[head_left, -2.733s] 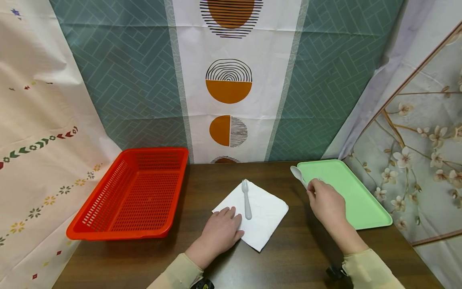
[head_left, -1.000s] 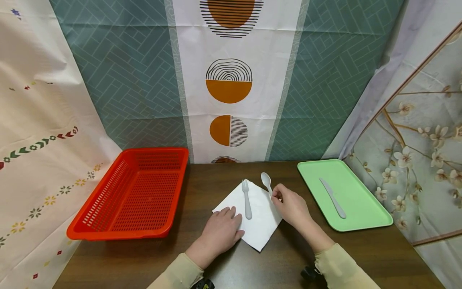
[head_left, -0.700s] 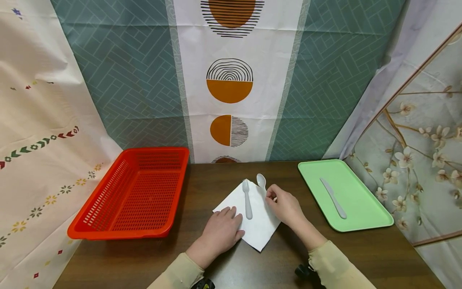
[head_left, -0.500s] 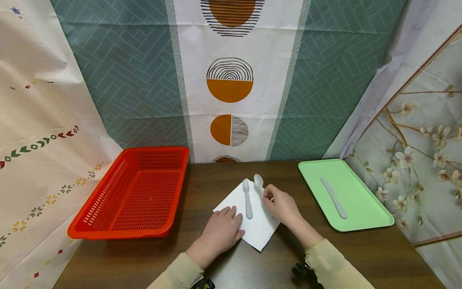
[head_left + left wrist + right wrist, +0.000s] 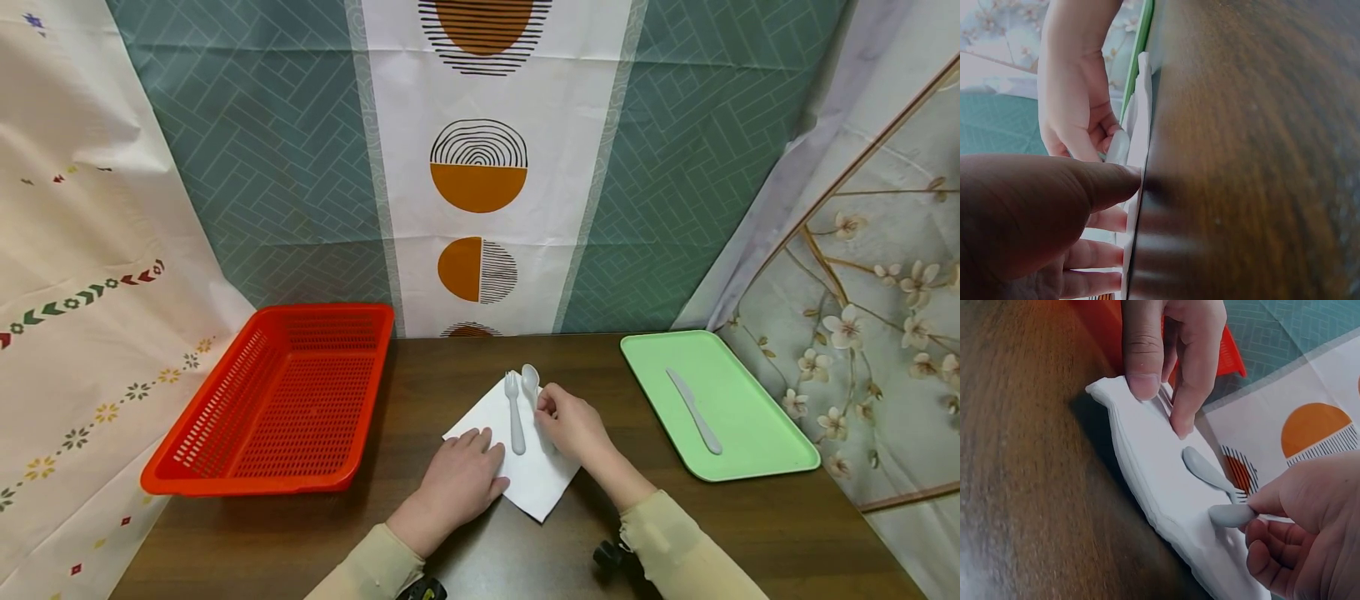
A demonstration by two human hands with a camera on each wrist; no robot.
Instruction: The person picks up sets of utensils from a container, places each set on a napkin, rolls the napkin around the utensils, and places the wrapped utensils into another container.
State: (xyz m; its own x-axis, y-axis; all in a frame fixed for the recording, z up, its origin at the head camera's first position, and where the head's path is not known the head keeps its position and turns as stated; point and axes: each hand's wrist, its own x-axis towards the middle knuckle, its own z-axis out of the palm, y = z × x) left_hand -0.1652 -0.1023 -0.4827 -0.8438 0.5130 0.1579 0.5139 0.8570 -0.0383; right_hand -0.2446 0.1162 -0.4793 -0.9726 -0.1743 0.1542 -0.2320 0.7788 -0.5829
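Observation:
A grey plastic spoon [image 5: 530, 377] is pinched between the thumb and fingers of my right hand [image 5: 573, 425], bowl pointing away from me. It is over the right part of a folded white napkin [image 5: 536, 483], and its handle end [image 5: 1229, 515] sticks out below the fingers in the right wrist view. Just left of it, a grey plastic fork [image 5: 515, 417] lies on the napkin, tines away from me. My left hand [image 5: 461, 483] rests on the napkin's left edge with its fingers extended; the thumb [image 5: 1116, 184] touches the near edge.
A red slotted basket [image 5: 341, 479] stands at the left of the brown wooden table [image 5: 525, 567]. On the right lies a light green tray [image 5: 757, 417] with a grey plastic knife [image 5: 693, 411] on it. Patterned cloths hang behind and at both sides.
My right hand has carried the spoon leftward from the green tray to over the napkin, beside the fork. The knife on the tray has come into sight. My left hand stays put.

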